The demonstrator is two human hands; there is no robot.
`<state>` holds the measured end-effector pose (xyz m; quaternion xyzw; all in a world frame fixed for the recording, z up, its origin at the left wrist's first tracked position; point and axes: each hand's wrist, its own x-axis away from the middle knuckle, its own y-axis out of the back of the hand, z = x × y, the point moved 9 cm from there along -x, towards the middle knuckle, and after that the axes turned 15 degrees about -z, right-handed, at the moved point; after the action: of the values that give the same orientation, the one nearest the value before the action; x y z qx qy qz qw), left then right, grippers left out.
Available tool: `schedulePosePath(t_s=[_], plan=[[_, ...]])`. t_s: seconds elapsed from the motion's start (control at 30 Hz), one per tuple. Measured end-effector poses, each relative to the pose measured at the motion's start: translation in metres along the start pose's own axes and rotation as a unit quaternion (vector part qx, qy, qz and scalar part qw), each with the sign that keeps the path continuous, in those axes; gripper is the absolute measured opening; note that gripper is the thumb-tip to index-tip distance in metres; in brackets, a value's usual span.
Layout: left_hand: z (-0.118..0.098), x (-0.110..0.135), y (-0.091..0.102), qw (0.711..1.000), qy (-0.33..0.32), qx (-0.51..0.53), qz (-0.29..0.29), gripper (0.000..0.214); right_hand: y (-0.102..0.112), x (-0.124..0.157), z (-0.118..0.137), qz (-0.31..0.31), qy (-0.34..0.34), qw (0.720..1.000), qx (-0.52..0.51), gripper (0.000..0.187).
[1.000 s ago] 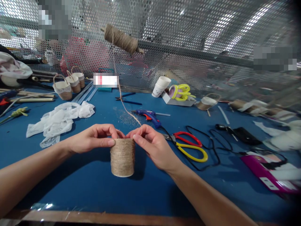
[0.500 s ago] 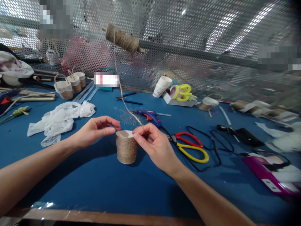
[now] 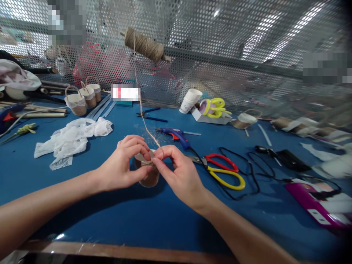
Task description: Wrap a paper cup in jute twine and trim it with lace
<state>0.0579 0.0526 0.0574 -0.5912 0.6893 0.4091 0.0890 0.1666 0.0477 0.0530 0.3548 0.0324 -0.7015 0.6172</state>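
Note:
A paper cup wrapped in twine [image 3: 149, 180] stands on the blue table between my hands, its rim partly hidden by fingers. My left hand [image 3: 128, 161] is closed on the cup's near rim, fingers over the top and thumb on the outside. At the rim's right side, my right hand [image 3: 178, 168] pinches the jute twine [image 3: 150, 133] between thumb and fingertips. From there the twine runs up to a large spool [image 3: 144, 44] hung at the mesh panel.
Beyond my hands lie a blue glue gun [image 3: 176, 135] and blue-handled pliers [image 3: 152, 115]. Scissors with red and yellow handles [image 3: 225, 174] rest to the right, near a black cord and a purple power strip [image 3: 308, 205]. White lace [image 3: 73, 137] and small baskets [image 3: 76, 103] are at left.
My left hand has moved right and closed on the cup's rim, where it was beside the cup before. The right hand stays at the rim with the twine. The cup looks slightly tilted.

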Motion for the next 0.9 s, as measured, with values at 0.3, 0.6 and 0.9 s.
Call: schedulePosePath(t_s=[0.3, 0.6, 0.9], plan=[[0.009, 0.004, -0.008, 0.996, 0.068, 0.061, -0.005, 0.005, -0.003, 0.003, 0.008, 0.013, 0.052, 0.998, 0.016, 0.007], [0.023, 0.008, -0.008, 0.980, 0.143, 0.142, -0.001, 0.005, 0.005, -0.002, 0.007, -0.006, 0.027, 1.000, 0.006, 0.005], [0.043, 0.014, -0.012, 0.928, 0.243, 0.281, 0.033, 0.005, 0.014, -0.010, -0.014, -0.014, -0.023, 1.000, -0.009, 0.014]])
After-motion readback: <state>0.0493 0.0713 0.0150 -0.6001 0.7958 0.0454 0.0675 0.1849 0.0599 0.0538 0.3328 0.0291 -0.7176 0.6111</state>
